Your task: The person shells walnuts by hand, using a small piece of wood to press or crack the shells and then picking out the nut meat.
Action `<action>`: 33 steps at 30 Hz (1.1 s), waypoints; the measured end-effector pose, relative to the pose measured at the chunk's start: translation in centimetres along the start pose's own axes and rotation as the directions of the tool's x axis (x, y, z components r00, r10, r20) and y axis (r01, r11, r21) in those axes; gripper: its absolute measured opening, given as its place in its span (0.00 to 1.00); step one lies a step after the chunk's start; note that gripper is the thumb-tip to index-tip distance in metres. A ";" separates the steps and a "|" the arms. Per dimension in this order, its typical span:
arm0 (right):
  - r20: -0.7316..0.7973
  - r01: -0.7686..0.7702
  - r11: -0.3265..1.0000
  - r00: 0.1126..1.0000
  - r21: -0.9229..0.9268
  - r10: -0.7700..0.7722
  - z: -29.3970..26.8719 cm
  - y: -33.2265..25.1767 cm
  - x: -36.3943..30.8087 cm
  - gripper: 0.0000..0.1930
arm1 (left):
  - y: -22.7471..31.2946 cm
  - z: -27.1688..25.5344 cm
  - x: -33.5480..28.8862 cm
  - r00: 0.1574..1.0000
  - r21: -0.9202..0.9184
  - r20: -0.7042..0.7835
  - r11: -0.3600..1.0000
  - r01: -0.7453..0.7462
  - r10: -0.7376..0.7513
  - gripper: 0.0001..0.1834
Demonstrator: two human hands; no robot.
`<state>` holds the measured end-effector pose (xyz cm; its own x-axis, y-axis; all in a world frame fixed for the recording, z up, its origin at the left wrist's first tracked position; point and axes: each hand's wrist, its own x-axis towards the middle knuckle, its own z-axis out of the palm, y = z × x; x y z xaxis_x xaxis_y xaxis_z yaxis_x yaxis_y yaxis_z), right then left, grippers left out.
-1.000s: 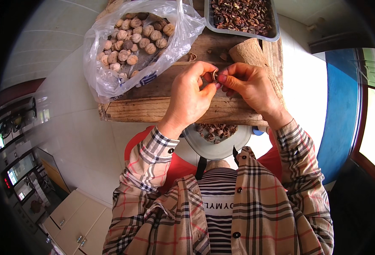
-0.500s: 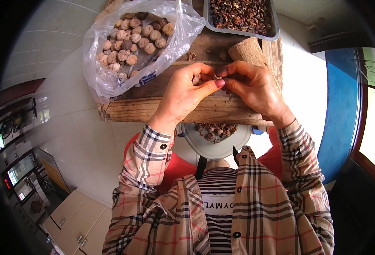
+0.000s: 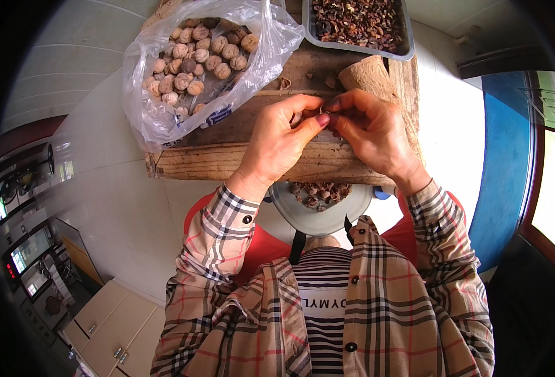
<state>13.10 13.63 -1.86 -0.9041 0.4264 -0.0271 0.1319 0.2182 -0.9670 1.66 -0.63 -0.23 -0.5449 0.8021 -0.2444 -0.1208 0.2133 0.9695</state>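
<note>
My left hand [image 3: 279, 135] and my right hand [image 3: 378, 133] meet over the near part of a wooden table [image 3: 208, 162]. Their thumbs and fingers are closed around a small cracked walnut piece [image 3: 324, 110], mostly hidden by the fingertips. A paler rounded bit of walnut [image 3: 297, 118] shows inside the curl of the left fingers. To the left lies an open clear plastic bag [image 3: 140, 119] of whole walnuts [image 3: 196, 60]. Beyond my right hand rests a short, rough wooden log [image 3: 367, 76], with broken shell bits [image 3: 284, 83] to its left.
A clear plastic tray [image 3: 359, 49] of dark broken nut pieces stands at the far right of the table. Below the near edge, between my red-clad knees, a pale basin [image 3: 315, 221] contains shell fragments [image 3: 321, 195]. Cabinets [image 3: 111, 327] stand at lower left.
Both hands stay together at the same spot. My left hand has shifted slightly right and its wrist has turned a little, while the fingers keep working on the walnut piece.
</note>
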 end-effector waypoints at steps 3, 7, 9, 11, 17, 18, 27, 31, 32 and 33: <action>0.003 -0.007 1.000 1.000 -0.001 0.007 0.1 0.1 0.0 0.07 | -0.3 -0.1 0.0 1.000 0.031 -0.004 0.999 -0.021 0.021 0.13; 0.036 -0.097 0.975 0.995 0.199 0.091 0.3 -0.5 0.0 0.07 | -0.2 -0.5 0.1 0.991 -0.149 0.038 0.980 0.131 -0.127 0.12; 0.051 -0.095 0.905 0.995 0.415 0.082 0.3 -0.5 0.1 0.06 | 0.2 -0.5 0.1 0.992 -0.207 0.044 0.970 0.124 -0.118 0.12; 0.079 -0.110 0.887 0.993 0.449 0.083 -0.2 -0.2 0.4 0.07 | 0.4 -0.5 0.2 0.993 -0.265 0.051 0.957 0.117 -0.107 0.12; 0.205 -0.327 0.556 0.940 0.764 0.273 -0.6 0.4 1.0 0.07 | 0.0 -0.5 0.1 0.989 -0.230 -0.038 0.964 0.133 -0.146 0.10; 0.264 -0.377 0.446 0.918 0.812 0.296 -0.7 0.7 1.2 0.07 | -0.4 -0.7 0.3 0.992 -0.022 -0.096 0.996 0.083 -0.085 0.11; 0.258 -0.416 0.576 0.905 0.704 0.339 -0.9 -0.1 1.1 0.08 | -1.4 -0.9 0.9 0.995 0.138 -0.099 0.989 0.045 -0.031 0.10; 0.320 -0.534 0.787 0.838 0.309 0.442 -2.1 -2.0 1.2 0.10 | -0.8 -1.4 0.8 0.945 -0.186 -0.066 0.934 0.304 -0.321 0.09; 0.422 -0.574 0.811 0.767 0.116 0.483 -2.5 -2.5 1.3 0.11 | -0.8 -1.6 0.8 0.940 -0.308 -0.066 0.903 0.299 -0.333 0.09; 0.446 -0.537 0.842 0.768 0.056 0.460 -2.5 -2.4 1.4 0.11 | -0.8 -1.8 0.6 0.937 -0.374 -0.037 0.874 0.310 -0.348 0.12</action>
<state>12.56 15.84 1.09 -0.8145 0.0363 -0.5790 0.5741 -0.0942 -0.8134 -0.05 -1.31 -1.11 -0.4991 0.6563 -0.5658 -0.5847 0.2269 0.7789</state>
